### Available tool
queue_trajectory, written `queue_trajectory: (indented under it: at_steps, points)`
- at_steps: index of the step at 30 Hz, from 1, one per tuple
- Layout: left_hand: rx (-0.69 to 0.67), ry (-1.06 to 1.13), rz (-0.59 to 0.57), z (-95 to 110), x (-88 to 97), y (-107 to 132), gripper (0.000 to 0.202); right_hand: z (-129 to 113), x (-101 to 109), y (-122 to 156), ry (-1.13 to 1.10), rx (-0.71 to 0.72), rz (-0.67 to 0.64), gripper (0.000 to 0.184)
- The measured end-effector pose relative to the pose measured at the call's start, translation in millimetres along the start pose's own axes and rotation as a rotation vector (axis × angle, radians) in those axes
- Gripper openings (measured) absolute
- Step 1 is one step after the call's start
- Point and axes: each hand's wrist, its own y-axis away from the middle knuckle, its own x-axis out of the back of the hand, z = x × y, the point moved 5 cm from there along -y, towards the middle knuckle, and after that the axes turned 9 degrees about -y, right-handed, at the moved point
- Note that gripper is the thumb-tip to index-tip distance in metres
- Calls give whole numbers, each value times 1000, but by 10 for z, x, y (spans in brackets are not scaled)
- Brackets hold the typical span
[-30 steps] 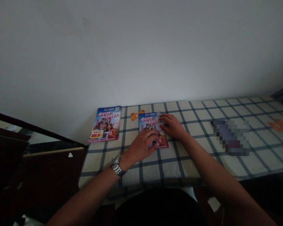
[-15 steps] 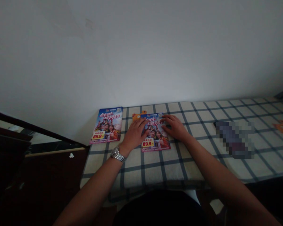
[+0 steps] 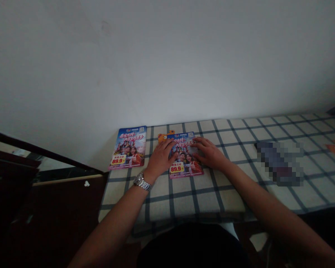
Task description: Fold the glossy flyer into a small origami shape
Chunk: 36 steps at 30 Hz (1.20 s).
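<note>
A colourful printed flyer (image 3: pixel 187 158), marked 89.9, lies flat on the checked cloth (image 3: pixel 181 203) in front of me; I cannot tell if it is one sheet or a stack. My left hand (image 3: pixel 161 158) rests along its left edge, fingers stretched out and covering part of the print. On the opposite side my right hand (image 3: pixel 209 153) touches the right edge with its fingers apart. A matching pile of flyers (image 3: pixel 130 147) lies farther left, near the wall, with neither hand on it. A metal watch (image 3: pixel 142 181) is on my left wrist.
The cloth-covered surface runs along a pale wall (image 3: pixel 184 67). To the right lies a pixelated dark object (image 3: pixel 279 163). A dark rail (image 3: pixel 50 152) slopes down on the left, beside a dark floor with a white scrap (image 3: pixel 86 183).
The view has shifted slightly, moving everything a little to the right. Both hands stay at the sides of the middle flyer; the right hand's fingers reach slightly farther over its edge.
</note>
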Motion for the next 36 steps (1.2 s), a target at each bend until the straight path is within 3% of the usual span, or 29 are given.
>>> queue_trajectory:
  at_steps: [9, 16, 24, 26, 31, 36]
  points:
    - [-24, 46, 21, -50, -4, 1, 45, -9, -7, 82, -4, 9, -2, 44]
    - [-39, 124, 12, 2, 131, 52, 36, -1, 12, 58, -33, -19, 32, 41]
    - [-212, 237, -161, 185, 288, 141, 31, -14, 16, 70, -42, -27, 25, 43]
    - [-237, 237, -190, 211, 288, 158, 35, -14, 16, 72, -46, -26, 22, 42]
    - [-253, 200, -237, 218, 238, 190, 66, -7, 16, 80, -45, -13, 18, 43]
    - [-256, 198, -236, 214, 226, 202, 70, -26, 22, 81, -50, -12, 13, 44]
